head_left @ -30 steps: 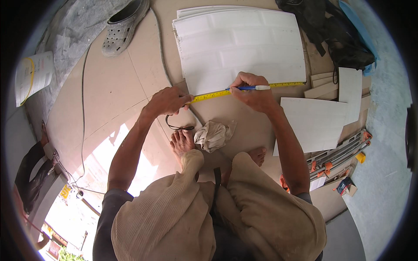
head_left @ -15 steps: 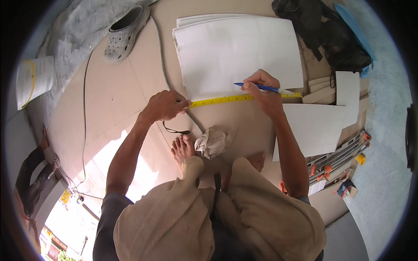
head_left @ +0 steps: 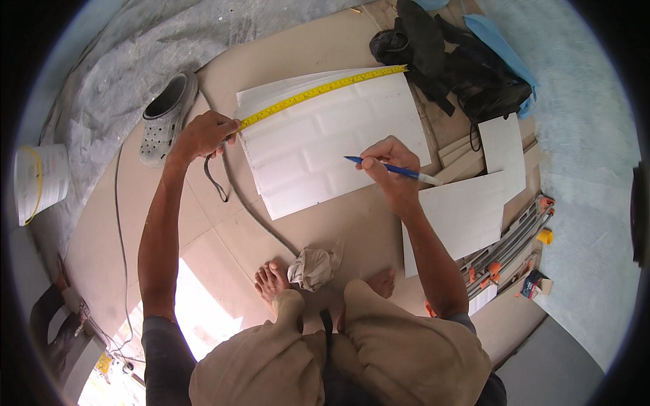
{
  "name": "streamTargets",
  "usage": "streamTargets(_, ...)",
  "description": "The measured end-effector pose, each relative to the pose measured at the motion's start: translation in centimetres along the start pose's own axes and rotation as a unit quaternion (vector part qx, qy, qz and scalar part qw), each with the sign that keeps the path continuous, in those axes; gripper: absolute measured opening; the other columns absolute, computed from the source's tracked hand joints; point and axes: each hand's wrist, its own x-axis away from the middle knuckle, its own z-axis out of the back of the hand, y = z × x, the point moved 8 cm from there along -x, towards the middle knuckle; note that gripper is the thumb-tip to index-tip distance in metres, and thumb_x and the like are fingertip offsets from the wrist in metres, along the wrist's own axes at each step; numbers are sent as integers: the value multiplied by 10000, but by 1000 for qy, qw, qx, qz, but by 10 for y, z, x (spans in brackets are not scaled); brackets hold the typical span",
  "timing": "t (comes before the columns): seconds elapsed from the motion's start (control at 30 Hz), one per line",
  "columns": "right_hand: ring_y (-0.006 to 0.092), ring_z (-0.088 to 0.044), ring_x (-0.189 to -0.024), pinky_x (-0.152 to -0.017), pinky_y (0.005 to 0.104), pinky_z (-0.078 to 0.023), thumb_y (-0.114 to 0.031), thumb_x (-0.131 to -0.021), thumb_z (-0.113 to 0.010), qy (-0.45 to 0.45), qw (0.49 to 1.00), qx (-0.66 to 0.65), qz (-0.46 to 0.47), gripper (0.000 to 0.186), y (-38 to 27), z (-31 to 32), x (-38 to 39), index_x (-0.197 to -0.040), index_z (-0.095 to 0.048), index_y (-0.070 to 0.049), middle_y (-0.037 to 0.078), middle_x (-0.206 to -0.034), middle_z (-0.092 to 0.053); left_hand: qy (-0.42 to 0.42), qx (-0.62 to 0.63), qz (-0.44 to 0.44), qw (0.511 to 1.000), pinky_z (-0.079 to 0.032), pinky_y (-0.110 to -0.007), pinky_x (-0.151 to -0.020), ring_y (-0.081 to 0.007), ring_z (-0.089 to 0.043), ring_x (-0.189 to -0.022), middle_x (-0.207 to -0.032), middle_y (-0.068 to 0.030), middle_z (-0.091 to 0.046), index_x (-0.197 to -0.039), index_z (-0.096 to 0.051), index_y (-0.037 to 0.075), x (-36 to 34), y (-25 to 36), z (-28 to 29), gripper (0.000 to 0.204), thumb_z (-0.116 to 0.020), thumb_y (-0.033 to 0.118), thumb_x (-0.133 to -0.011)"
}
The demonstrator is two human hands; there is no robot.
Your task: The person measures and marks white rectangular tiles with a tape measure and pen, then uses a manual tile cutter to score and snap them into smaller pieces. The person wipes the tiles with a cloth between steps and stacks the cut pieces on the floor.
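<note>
A stack of large white tile-like panels lies on the floor in front of my feet. My left hand is closed at the panels' far left corner, gripping a tape measure. Its yellow blade stretches right and away across the far part of the top panel, its tip by the far right corner. A dark strap dangles under that hand, and its case is mostly hidden by my fingers. My right hand pinches a blue pen with a pale end, point leftward, above the panel's right part.
A grey clog and a grey cable lie on the left. A crumpled cloth sits between my feet. Cut white pieces, a tile cutter with metal rails and a black bag are on the right. A white bucket stands far left.
My left hand has moved away from me and left, taking the tape from the panels' near edge to their far part. My right hand has come off the tape, still with the pen.
</note>
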Motion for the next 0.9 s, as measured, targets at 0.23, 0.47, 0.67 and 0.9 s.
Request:
streamTargets(0.23, 118, -699, -871, -843, 304, -537, -92, -945, -752, -16, 999, 1, -31, 89, 16, -5, -2, -973, -694, -31, 51, -901, -739, -7, -33, 0, 999, -452, -326, -430, -148, -588, -462, -573, -70, -606, -759, -705, 28, -16, -8, 9, 524, -561, 440, -1048)
streamTargets(0.47, 118, -692, -890, -822, 266, -530, -141, -964, -735, -25, 999, 28, -30, 162, 10, -12, -70, -996, -694, 12, 61, -916, -748, -17, -34, -19, 999, -462, -308, -440, -145, -598, -475, -573, -66, -604, -766, -709, 15, -33, -21, 14, 493, -579, 411, -1030)
streamTargets(0.67, 110, -680, -885, -792, 258, -522, -189, -969, -741, -70, 997, 43, -12, 201, 25, -44, -150, -1031, -705, -1, 64, -916, -756, -21, -74, -14, 997, -464, -333, -464, -155, -598, -480, -572, -65, -606, -748, -699, 34, -34, -17, 17, 546, -540, 473, -1031)
streamTargets(0.9, 92, -620, -796, -725, 275, -498, -218, -943, -745, -141, 980, 130, -47, 183, 54, -84, -184, -992, -731, -42, 37, -870, -736, -21, -65, -20, 997, -458, -335, -457, -148, -588, -472, -576, -63, -608, -768, -703, 36, -36, -17, 18, 530, -546, 471, -1028)
